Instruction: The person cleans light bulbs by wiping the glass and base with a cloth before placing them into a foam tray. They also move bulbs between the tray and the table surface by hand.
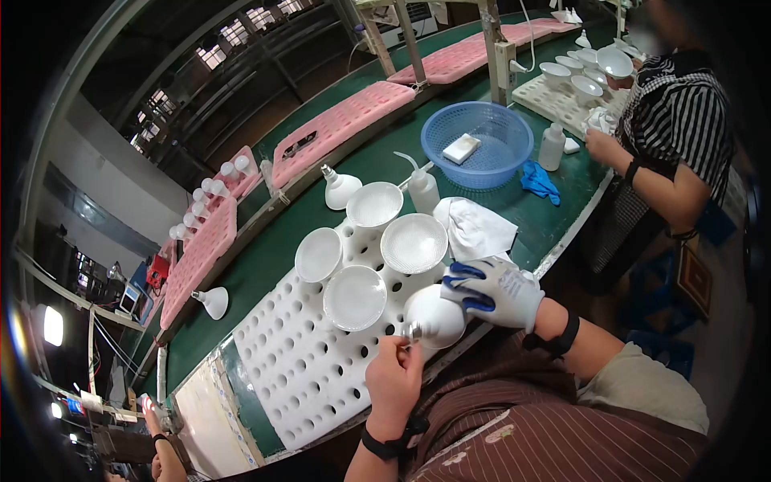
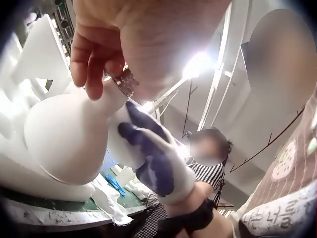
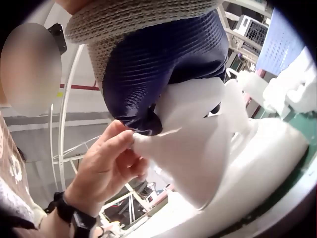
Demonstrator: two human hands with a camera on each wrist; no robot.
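Note:
A white reflector light bulb (image 1: 434, 317) is tilted on its side above the front edge of the white perforated foam board (image 1: 255, 336). My bare left hand (image 1: 393, 376) pinches its metal screw base (image 2: 125, 82) between thumb and fingers. My right hand (image 1: 499, 296), in a white glove with blue-coated fingers, grips a white sponge block (image 3: 190, 101) and holds it against the bulb's outer side. Beyond my hands, several bulbs stand face up in the board, among them a near one (image 1: 354, 298) and one by the cloth (image 1: 414, 243).
A white cloth (image 1: 482, 229), a squeeze bottle (image 1: 422, 191) and a blue basket (image 1: 514, 149) lie beyond the board. Loose bulbs rest on the green table, one at the back (image 1: 341, 191) and one at left (image 1: 214, 303). Another person (image 1: 683, 120) works at the right.

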